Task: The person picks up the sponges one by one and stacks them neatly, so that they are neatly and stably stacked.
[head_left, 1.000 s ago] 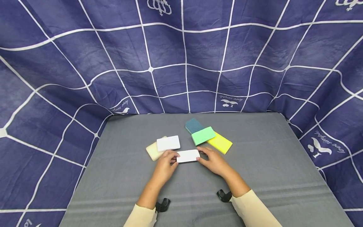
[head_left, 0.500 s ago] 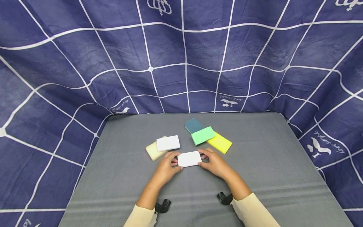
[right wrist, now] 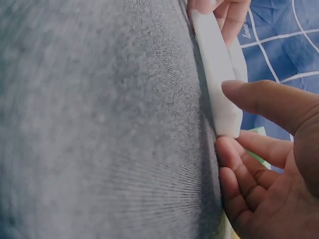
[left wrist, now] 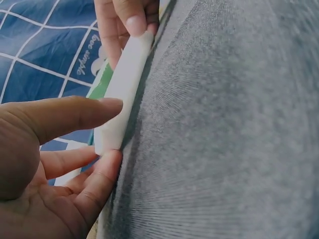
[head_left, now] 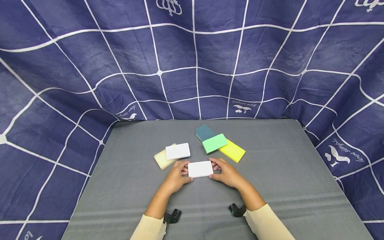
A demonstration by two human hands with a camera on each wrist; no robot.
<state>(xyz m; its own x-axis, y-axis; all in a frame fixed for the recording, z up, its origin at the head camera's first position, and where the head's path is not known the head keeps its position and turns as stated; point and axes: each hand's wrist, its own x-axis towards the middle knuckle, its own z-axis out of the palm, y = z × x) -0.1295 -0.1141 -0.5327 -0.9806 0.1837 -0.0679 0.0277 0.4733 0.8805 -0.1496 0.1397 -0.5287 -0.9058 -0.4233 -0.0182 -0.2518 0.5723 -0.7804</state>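
A white rectangular sponge (head_left: 200, 169) lies across the middle of the grey table in the head view, its broad face up. My left hand (head_left: 175, 176) holds its left end, the thumb along the near side. At the right end, my right hand (head_left: 227, 173) holds it the same way, thumb near and fingers at the end. The left wrist view shows the left thumb against the long edge of the white sponge (left wrist: 119, 94), fingertips at its end. In the right wrist view the right thumb presses that sponge (right wrist: 219, 74) too.
Behind my left hand, another white sponge (head_left: 178, 151) overlaps a cream sponge (head_left: 162, 160). Behind my right hand, a green sponge (head_left: 214, 143) lies over a dark teal one (head_left: 205, 132) and a yellow one (head_left: 232, 151). A blue checked curtain (head_left: 216, 80) surrounds the table (head_left: 288, 173).
The held white sponge has come slightly toward me, and more of its broad face shows than a second ago. Both hands have shifted a little with it. The other sponges stay put.
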